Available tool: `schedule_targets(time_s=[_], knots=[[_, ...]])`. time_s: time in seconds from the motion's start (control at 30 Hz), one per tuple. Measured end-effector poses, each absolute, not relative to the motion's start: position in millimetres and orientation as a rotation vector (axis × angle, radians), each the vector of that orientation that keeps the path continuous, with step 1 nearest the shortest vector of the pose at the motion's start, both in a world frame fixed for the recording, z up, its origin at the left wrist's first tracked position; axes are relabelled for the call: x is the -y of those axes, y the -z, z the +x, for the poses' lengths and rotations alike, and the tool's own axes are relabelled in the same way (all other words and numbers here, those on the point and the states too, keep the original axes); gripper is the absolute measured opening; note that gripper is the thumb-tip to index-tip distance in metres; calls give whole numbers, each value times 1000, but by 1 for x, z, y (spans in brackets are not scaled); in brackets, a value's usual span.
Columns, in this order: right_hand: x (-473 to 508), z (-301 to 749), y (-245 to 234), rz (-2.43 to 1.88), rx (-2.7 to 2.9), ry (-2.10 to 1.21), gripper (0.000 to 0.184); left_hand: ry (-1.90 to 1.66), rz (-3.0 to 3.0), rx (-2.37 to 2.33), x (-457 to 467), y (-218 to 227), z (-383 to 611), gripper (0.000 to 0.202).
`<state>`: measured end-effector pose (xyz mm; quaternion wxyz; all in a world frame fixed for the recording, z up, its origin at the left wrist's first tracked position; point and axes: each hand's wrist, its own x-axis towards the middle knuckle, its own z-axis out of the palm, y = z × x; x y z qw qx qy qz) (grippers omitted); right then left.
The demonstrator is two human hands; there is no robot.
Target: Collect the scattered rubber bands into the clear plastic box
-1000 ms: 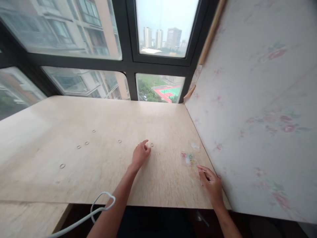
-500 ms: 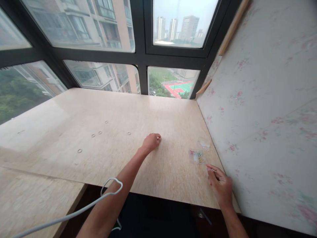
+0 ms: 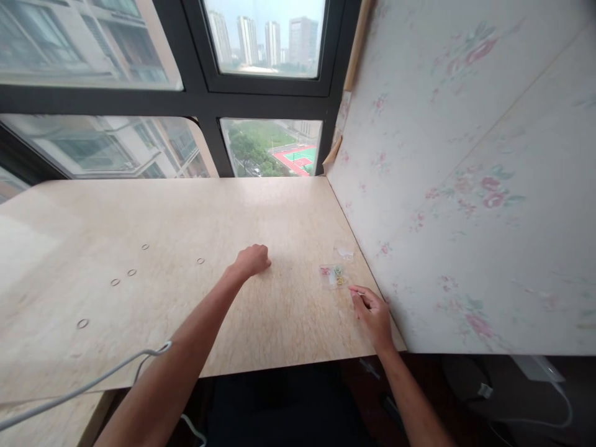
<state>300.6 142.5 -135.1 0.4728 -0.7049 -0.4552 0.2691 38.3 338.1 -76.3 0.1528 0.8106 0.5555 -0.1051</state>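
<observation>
My left hand (image 3: 254,259) is closed, low over the middle of the pale marble-patterned sill (image 3: 284,323); whatever its fingers hold is hidden. Near the wall, my right hand (image 3: 370,308) has thumb and forefinger pinched together, and anything between them is too small to name. Just left of those fingertips sits a small clear plastic box (image 3: 328,284) with red, green and yellow rings in its compartments. Behind the box lies its clear lid-like piece (image 3: 344,253). Several thin rings lie spread out to the left, among them one ring (image 3: 200,261) closest to my left hand.
A white cable (image 3: 93,385) crosses the lower left and passes by my left forearm. Flowered wallpaper (image 3: 442,186) bounds the sill on the right, and dark-framed windows (image 3: 274,102) stand along its back. The sill's front edge (image 3: 298,364) runs close to my body.
The view has turned to the right, so everything sits further left in the picture. My left hand has rolled so its knuckles face up; my right hand keeps its pinch beside the box.
</observation>
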Motion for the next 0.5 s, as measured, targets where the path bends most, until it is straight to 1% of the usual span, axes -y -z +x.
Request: schedule_targets(time_s=[0.1, 0.2, 0.4, 0.5], knots=[[-142, 301, 135, -1702, 1102, -676, 34, 365, 2237, -1587, -335, 71, 43, 12], [-142, 301, 135, -1687, 1099, -689, 33, 302, 2167, -1569, -328, 69, 53, 11], [-142, 301, 134, -1698, 1113, -683, 33, -204, 1834, -1266, -302, 72, 94, 11], [-143, 301, 132, -1695, 1113, -689, 33, -337, 1783, -1145, -289, 77, 118, 15]])
